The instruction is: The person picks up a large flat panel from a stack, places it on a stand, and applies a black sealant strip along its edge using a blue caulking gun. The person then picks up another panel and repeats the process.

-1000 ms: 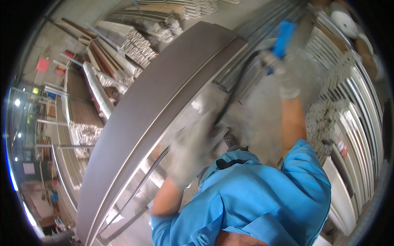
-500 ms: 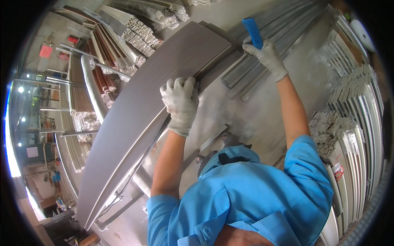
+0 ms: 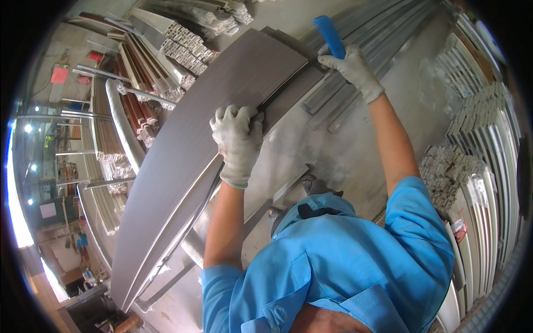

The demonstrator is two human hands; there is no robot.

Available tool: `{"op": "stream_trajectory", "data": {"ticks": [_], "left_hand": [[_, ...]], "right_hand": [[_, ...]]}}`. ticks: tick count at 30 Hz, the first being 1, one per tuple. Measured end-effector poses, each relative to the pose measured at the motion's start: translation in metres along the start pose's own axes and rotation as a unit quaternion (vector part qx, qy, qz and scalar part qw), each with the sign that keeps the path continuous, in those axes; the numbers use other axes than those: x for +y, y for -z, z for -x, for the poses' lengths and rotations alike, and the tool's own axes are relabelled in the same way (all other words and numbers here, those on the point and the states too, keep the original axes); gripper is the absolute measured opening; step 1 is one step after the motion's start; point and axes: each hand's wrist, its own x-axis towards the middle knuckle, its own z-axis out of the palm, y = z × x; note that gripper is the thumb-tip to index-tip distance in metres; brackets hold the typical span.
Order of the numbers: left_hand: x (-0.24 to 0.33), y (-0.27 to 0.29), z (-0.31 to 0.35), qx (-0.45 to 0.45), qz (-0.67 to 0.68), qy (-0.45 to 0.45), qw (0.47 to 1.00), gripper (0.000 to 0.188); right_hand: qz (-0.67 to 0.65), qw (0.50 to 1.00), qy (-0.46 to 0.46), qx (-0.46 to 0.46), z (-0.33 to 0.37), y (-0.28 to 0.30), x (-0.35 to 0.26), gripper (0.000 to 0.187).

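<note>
A long grey-brown panel [image 3: 183,127] lies slantwise in front of me, its near edge running from lower left to upper right. Gloved in off-white, my left hand [image 3: 239,141] is closed over that near edge, fingers curled on the top face. My right hand [image 3: 355,69], in a matching glove, grips a blue tool [image 3: 330,36] whose blue part sticks up past the thumb. Whatever lies at the tool's lower end is hidden by the hand. It is near the panel's far right end, beside a second grey-brown strip [image 3: 294,94] under the panel's edge.
Grey metal-like profiles [image 3: 325,102] lie on the floor beyond my right hand. Stacked pale profiles [image 3: 477,127] stand along the right side. A rack with brown and white lengths [image 3: 139,83] is behind the panel. Metal legs [image 3: 172,280] show beneath the panel.
My right hand and the blue tool have shifted slightly left, toward the panel. My left hand sits a little further left, still on the panel's edge.
</note>
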Motion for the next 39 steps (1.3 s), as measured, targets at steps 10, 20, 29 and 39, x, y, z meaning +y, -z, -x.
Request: {"op": "stream_trajectory", "data": {"ticks": [10, 20, 29, 39], "left_hand": [[0.001, -0.004, -0.004, -0.040, -0.055, -0.043, 0.997, 0.008], [0.001, -0.010, -0.033, -0.063, 0.040, -0.048, 0.996, 0.009], [0.013, -0.027, -0.067, -0.081, 0.059, -0.128, 0.987, 0.037], [0.019, -0.074, -0.121, -0.163, 0.003, -0.267, 0.950, 0.045]], "right_hand": [[0.048, 0.999, 0.011, 0.008, -0.007, 0.001, -0.011, 0.014], [0.026, 0.999, -0.018, 0.028, -0.011, -0.001, -0.002, 0.010], [-0.064, 0.996, -0.004, 0.059, -0.009, -0.004, 0.005, 0.014], [-0.055, 0.995, -0.013, 0.079, -0.014, -0.005, 0.009, 0.020]]}}
